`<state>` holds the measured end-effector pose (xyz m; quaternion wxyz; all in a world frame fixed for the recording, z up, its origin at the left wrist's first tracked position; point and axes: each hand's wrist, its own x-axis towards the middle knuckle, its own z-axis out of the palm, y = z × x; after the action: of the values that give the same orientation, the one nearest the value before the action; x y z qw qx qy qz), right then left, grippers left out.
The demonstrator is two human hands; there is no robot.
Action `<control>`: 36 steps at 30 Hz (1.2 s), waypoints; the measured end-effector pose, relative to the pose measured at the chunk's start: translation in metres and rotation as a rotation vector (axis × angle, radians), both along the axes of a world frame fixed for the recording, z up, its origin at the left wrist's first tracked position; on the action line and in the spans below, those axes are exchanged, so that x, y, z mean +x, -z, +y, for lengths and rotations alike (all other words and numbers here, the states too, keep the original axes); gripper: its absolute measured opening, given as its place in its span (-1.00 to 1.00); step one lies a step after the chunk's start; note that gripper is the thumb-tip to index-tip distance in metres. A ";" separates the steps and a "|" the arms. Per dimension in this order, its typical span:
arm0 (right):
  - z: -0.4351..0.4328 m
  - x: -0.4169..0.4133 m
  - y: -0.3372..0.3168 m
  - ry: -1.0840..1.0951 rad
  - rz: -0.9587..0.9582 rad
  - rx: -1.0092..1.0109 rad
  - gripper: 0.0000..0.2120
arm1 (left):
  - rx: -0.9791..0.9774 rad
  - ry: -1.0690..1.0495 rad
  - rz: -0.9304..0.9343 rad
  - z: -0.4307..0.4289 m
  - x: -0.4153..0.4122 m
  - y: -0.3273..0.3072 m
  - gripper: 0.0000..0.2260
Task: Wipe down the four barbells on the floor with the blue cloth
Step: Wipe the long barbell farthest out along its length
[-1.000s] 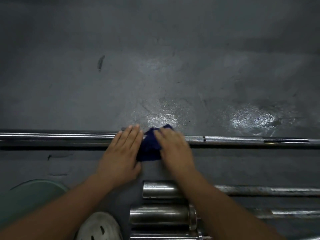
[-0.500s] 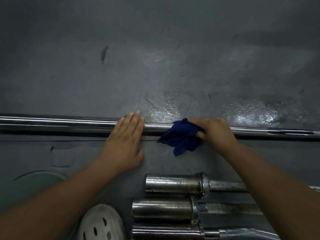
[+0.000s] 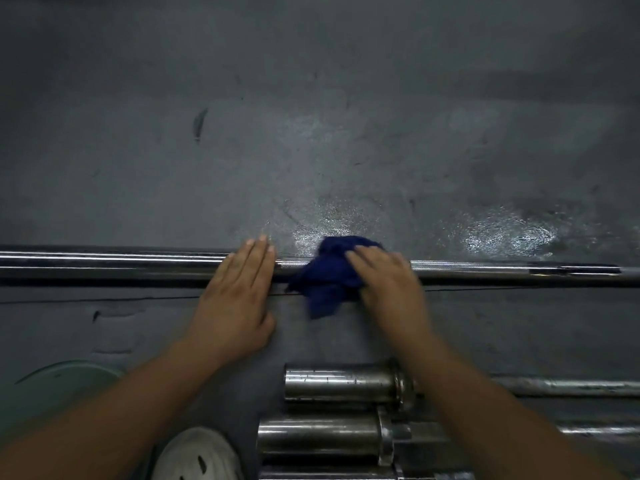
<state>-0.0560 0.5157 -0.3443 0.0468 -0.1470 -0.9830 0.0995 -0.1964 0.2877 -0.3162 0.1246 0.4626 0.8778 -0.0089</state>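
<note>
Right hand (image 3: pixel 388 282) blurred, gripping blue cloth (image 3: pixel 329 275) over barbell (image 3: pixel 138 265); left hand (image 3: pixel 235 299) flat, fingers spread.

The cloth (image 3: pixel 329 275) is deep blue. The barbells (image 3: pixel 114 263) are shiny silver steel. The floor (image 3: pixel 311 116) is dark grey, speckled. A white perforated shoe (image 3: pixel 197 455) sits beside a pale green disc (image 3: pixel 65 382).

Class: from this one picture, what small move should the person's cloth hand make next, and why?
Probably slide the blue cloth rightward along the far barbell: the right hand presses it there, the left hand steadies the bar, and bare shaft lies ahead.
</note>
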 end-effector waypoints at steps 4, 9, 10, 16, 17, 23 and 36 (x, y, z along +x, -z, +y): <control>0.040 0.028 -0.012 0.201 -0.127 0.019 -0.44 | 0.014 -0.011 0.003 0.002 0.001 0.001 -0.15; -0.019 -0.028 -0.010 0.043 -0.046 -0.041 -0.51 | 0.009 -0.035 -0.009 0.005 0.002 0.000 -0.14; -0.018 -0.030 -0.006 0.011 -0.025 -0.089 -0.51 | 0.004 -0.024 -0.001 0.005 0.002 0.001 -0.13; 0.008 -0.005 -0.025 0.360 -0.035 -0.221 -0.56 | 0.016 -0.018 0.012 0.000 0.001 0.002 -0.15; 0.000 -0.015 -0.030 0.388 -0.089 -0.232 -0.54 | 0.019 -0.027 0.005 0.002 0.003 0.003 -0.15; -0.073 -0.058 -0.018 0.016 -0.115 -0.164 -0.57 | 0.007 -0.042 -0.007 0.007 0.002 0.002 -0.16; -0.018 -0.020 -0.031 0.202 -0.200 -0.283 -0.66 | 0.022 -0.052 -0.003 0.002 0.013 -0.004 -0.19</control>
<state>-0.0756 0.4975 -0.3134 -0.0626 -0.2593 -0.9392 0.2161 -0.1837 0.2896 -0.3122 0.1210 0.4411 0.8893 0.0044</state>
